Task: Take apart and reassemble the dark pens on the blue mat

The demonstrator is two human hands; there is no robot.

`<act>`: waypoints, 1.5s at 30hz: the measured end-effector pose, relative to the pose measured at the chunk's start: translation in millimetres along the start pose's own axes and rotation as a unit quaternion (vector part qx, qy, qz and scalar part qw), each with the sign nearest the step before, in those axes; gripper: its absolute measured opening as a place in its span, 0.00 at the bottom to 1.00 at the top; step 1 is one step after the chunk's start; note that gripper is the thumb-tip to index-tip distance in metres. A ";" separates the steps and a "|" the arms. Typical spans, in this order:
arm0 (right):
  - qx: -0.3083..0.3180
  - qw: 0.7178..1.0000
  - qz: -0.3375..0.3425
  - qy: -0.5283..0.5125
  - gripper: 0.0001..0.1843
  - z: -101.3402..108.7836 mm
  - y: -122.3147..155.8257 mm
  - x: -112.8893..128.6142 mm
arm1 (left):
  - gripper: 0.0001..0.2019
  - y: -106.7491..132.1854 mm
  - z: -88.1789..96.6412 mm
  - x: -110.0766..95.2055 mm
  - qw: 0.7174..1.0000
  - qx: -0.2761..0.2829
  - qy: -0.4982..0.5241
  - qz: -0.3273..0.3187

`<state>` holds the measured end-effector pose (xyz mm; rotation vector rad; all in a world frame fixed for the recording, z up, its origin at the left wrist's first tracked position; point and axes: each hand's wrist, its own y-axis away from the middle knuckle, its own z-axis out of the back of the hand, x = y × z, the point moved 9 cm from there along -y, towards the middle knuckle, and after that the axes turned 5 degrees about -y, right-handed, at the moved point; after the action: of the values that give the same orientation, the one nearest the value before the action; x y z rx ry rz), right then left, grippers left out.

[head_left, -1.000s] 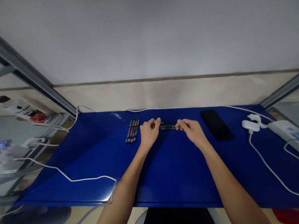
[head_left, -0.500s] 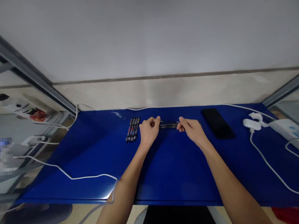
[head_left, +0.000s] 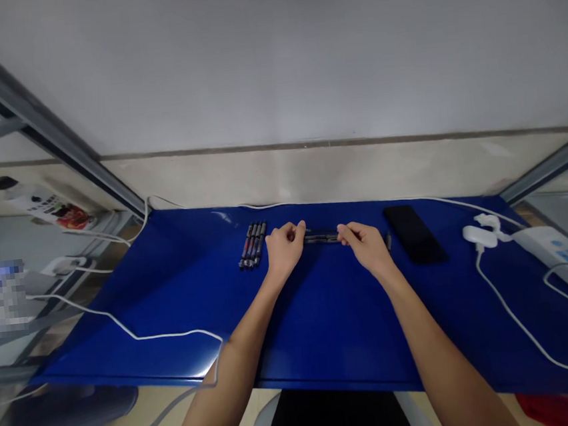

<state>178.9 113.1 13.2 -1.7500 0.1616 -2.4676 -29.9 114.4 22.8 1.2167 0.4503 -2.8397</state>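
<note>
Dark pens (head_left: 321, 238) lie crosswise between my two hands, low over the desk; their exact number is hard to make out. My left hand (head_left: 285, 241) is closed on their left ends, thumb and fingers pinched. At the other end my right hand (head_left: 360, 240) pinches them, with the fingertips curled in. Just left of my left hand, several similar pens (head_left: 252, 245) rest side by side in a neat slanted row. The end of a dark, slim object (head_left: 388, 240), apparently a pen, peeks out right of my right hand.
On the blue desk (head_left: 325, 329), a black phone (head_left: 415, 234) lies to the right. Farther right are a white earphone case (head_left: 480, 237) with a cable and a white power strip (head_left: 564, 259). A white cable (head_left: 165, 335) crosses the left side. A bottle (head_left: 45, 204) stands beyond the left frame.
My right hand has shifted very slightly, and the dark object's end beside it shows more now. My left hand and the row of pens stay put.
</note>
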 end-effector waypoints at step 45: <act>-0.016 0.999 0.040 -0.023 0.14 2.1 -1.5 3.2 | 0.25 0.0 -3.1 2.5 1.000 0.002 -0.013 -0.001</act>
<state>179.8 114.1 17.1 -1.7758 0.2620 -2.3800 -29.5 115.5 19.0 1.1782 0.4444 -2.8557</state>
